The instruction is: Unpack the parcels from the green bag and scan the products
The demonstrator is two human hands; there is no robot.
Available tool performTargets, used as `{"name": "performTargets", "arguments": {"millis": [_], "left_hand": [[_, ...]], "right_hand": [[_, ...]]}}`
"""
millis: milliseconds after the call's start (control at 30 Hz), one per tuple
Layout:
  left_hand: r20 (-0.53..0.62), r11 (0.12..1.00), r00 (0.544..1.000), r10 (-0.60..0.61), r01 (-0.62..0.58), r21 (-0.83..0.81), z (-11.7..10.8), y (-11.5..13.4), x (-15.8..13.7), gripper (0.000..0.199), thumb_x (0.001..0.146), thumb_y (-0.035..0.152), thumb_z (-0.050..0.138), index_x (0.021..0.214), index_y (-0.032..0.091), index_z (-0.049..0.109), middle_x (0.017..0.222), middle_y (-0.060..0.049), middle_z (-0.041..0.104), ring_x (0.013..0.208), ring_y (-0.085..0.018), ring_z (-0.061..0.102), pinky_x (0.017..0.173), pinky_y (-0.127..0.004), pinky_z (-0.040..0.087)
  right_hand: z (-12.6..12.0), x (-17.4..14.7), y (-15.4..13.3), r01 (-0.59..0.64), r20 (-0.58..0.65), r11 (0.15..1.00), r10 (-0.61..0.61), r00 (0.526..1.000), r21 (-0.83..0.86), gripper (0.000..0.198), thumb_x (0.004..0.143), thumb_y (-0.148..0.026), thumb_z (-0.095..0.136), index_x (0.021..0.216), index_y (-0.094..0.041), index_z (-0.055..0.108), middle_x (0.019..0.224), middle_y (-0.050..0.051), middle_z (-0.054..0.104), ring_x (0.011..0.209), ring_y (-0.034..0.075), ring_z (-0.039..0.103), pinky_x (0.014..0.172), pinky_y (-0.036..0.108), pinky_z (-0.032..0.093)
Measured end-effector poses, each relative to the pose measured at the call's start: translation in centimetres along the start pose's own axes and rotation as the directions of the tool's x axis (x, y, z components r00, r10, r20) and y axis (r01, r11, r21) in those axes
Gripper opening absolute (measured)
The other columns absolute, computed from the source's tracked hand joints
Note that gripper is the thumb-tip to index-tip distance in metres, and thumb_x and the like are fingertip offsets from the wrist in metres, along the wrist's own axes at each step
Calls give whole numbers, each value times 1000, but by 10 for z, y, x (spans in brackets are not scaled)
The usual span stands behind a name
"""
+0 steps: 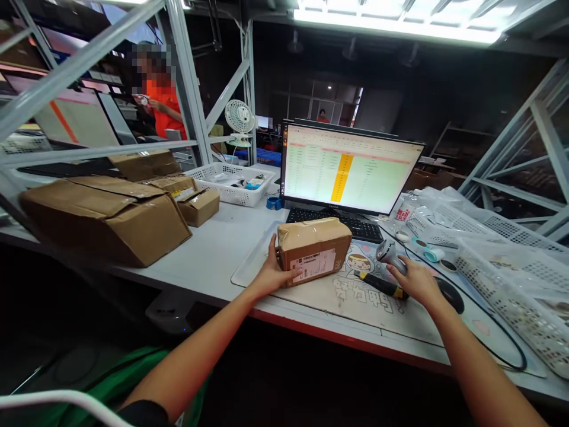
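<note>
My left hand [274, 272] grips the left end of a brown cardboard box [317, 249], its thumb across the front. A white printed label [313, 265] faces me on the box's near side. In my right hand [416, 279] is a grey barcode scanner [391, 256], its head tipped up and to the left. Just below the scanner a black and yellow utility knife [380, 284] lies on the printed desk mat [342, 305]. A dark computer mouse [450, 295] sits to the right of my right hand.
Behind the box stand a keyboard [364, 228] and a lit monitor [351, 169]. Several cartons [146, 234] and a white basket [240, 194] occupy the left side. White perforated baskets [511, 302] line the right, with a black cable [480, 317] beside them. A person in orange [164, 98] stands far left.
</note>
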State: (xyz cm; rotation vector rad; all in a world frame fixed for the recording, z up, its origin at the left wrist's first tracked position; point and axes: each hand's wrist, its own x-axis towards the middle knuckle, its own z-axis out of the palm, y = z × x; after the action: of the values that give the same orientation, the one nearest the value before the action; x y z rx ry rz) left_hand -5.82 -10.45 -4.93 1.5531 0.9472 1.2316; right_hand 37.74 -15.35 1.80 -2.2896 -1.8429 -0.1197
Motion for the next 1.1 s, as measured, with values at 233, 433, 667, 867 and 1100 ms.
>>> {"name": "performTargets", "arguments": {"millis": [233,433,667,867,1100], "left_hand": [[156,995,985,-76,85,-49,-42,2,9,107,73,49,95,160,21,41,152,-19,61,146,-41,56,127,-63,39],[158,993,983,-98,107,-50,-47,-15,2,86,75,56,93,145,19,59,141,-19,69,137,-43,63,120,-65,47],[129,987,979,-156,160,-22,-45,-14,2,83,64,67,94,124,16,68,135,-20,73,135,-46,64,119,-66,49],[80,982,979,-187,184,35,-44,-11,4,94,63,66,95,138,19,65,137,-18,74,135,-46,65,122,-65,47],[108,979,977,-185,192,-63,-41,-3,1,83,64,59,97,128,18,66,136,-18,74,132,-43,67,120,-63,49]], "right_hand": [[46,29,11,-124,129,984,140,982,-126,65,108,-46,46,157,-4,46,134,26,70,121,37,72,95,44,54],[25,59,15,-126,156,984,145,977,-125,65,104,-63,47,134,-10,70,124,26,75,117,42,72,92,49,56],[-1,124,-51,-25,-28,1000,25,999,-2,52,107,-29,43,152,-9,61,139,21,71,132,31,65,112,39,48],[34,165,-79,-25,174,1000,26,984,-9,46,104,-49,67,138,-18,69,142,15,69,127,28,67,112,46,51],[37,179,-91,-32,274,996,54,960,-83,36,106,-42,68,124,-12,73,127,15,74,120,27,71,108,49,55]]}}
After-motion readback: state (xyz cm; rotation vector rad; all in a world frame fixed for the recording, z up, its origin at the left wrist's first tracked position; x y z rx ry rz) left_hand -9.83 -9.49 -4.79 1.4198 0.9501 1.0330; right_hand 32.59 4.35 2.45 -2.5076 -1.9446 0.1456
